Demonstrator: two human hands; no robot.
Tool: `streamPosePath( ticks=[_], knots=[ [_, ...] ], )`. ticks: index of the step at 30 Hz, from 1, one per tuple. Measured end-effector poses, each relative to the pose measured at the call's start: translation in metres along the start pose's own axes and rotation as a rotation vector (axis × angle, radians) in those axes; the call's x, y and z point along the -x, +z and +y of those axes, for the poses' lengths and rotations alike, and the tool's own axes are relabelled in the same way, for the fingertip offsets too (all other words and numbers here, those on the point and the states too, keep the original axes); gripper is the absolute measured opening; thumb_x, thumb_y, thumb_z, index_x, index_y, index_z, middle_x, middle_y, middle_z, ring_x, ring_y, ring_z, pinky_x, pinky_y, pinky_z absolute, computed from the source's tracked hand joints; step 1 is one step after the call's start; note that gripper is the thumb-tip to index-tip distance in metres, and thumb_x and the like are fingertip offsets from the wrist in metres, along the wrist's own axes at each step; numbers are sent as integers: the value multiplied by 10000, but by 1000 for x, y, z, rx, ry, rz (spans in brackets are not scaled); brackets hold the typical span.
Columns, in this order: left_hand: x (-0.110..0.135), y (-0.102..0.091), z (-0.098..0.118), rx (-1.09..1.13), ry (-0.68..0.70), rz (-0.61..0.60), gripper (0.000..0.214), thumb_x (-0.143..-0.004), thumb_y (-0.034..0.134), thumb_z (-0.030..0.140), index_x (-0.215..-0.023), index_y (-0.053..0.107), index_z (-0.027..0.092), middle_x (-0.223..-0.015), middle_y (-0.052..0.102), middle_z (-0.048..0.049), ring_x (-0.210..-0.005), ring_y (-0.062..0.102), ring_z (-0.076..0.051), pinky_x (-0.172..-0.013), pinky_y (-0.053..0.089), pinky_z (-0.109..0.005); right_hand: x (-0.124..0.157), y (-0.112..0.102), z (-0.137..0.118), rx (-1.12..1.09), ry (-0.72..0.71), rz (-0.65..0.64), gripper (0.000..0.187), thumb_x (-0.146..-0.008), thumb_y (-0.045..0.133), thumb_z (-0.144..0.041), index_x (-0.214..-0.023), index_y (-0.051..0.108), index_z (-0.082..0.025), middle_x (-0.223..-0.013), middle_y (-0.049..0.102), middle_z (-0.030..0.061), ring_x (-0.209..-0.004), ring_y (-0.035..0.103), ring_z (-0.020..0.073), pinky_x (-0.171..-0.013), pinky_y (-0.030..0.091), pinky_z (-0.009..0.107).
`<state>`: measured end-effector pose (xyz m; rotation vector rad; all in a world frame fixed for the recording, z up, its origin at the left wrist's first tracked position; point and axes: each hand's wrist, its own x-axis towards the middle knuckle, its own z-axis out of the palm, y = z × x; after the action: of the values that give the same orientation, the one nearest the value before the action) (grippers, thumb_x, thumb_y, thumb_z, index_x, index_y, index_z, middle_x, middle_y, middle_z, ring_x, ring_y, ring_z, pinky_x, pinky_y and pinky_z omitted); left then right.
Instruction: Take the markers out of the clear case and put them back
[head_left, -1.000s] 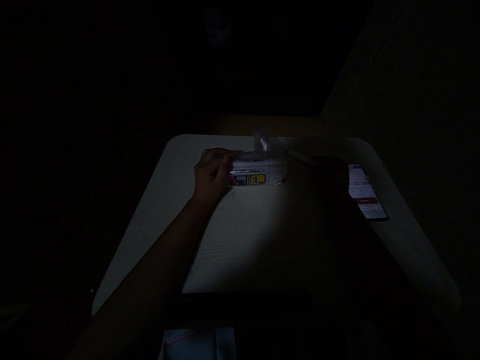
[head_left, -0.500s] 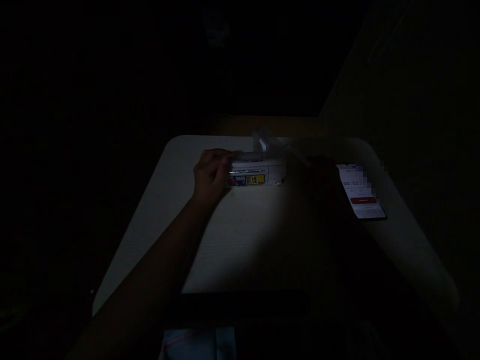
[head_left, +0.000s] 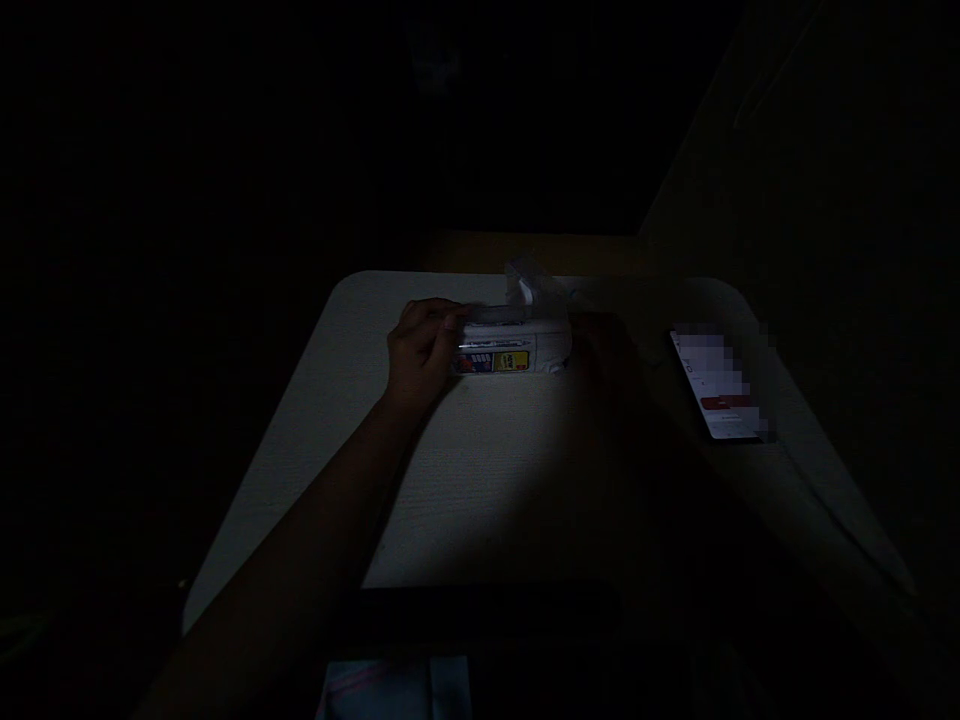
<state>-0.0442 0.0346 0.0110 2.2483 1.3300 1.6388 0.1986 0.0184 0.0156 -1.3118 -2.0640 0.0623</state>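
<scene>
Left hand (head_left: 420, 350) clamped on the left end of a white printed carton (head_left: 502, 350), seemingly to steady it, carton lying crosswise toward the far side of the table (head_left: 480, 480). Right hand (head_left: 604, 355) in shadow at the carton's right end, grip impossible to tell. Clear plastic wrap (head_left: 529, 285) rises behind the carton; phone (head_left: 716, 385) lies off right.

Pale tabletop (head_left: 480, 470), rounded corners: printed white box (head_left: 510, 350) lying near far edge, clear plastic bag (head_left: 532, 280) just behind, lit phone (head_left: 720, 385) flat toward right edge.

A smartphone (head_left: 718, 385) lies on the pale tabletop (head_left: 480, 480).
</scene>
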Motion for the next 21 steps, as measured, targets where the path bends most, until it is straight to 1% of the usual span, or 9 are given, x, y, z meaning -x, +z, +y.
streamPosePath(
  ticks=[4, 10, 15, 18, 21],
  knots=[
    [0, 0, 0, 6, 11, 6, 310, -903, 395, 363, -945, 668, 222, -939, 645, -31, -898, 582, -139, -807, 472, -311, -1, 0, 0, -95, 52, 38, 351, -908, 347, -320, -1116, 596, -187, -1118, 605, 92, -1067, 527, 192, -931, 422, 349],
    [0, 1, -1, 7, 12, 14, 302, -903, 402, 355, -952, 669, 223, -934, 650, -26, -896, 586, -132, -810, 473, -303, -4, 2, 1, -312, 192, 86, 290, -876, 438, -339, -1018, 657, -213, -1066, 639, 47, -1020, 579, 164, -907, 458, 325],
    [1, 1, -2, 0, 2, 5, 310, -905, 397, 360, -953, 666, 215, -939, 648, -32, -888, 587, -132, -791, 474, -296, -7, 5, 4, -419, 190, 103, 247, -846, 496, -332, -977, 679, -230, -1033, 657, 24, -1010, 599, 160, -903, 470, 324],
    [1, 1, -2, 4, 7, 6, 312, -905, 396, 357, -948, 668, 210, -946, 648, -35, -894, 586, -134, -793, 474, -295, -7, 5, 4, -413, 206, 97, 242, -843, 503, -314, -989, 677, -231, -1045, 653, 28, -1006, 602, 161, -900, 477, 328],
    [1, 1, -2, 5, 18, 20, 307, -906, 397, 348, -944, 669, 212, -942, 646, -30, -909, 584, -137, -816, 469, -299, -6, 2, 5, -385, 186, 102, 257, -851, 481, -305, -998, 672, -218, -1051, 651, 37, -1007, 601, 166, -902, 476, 332]
  ],
)
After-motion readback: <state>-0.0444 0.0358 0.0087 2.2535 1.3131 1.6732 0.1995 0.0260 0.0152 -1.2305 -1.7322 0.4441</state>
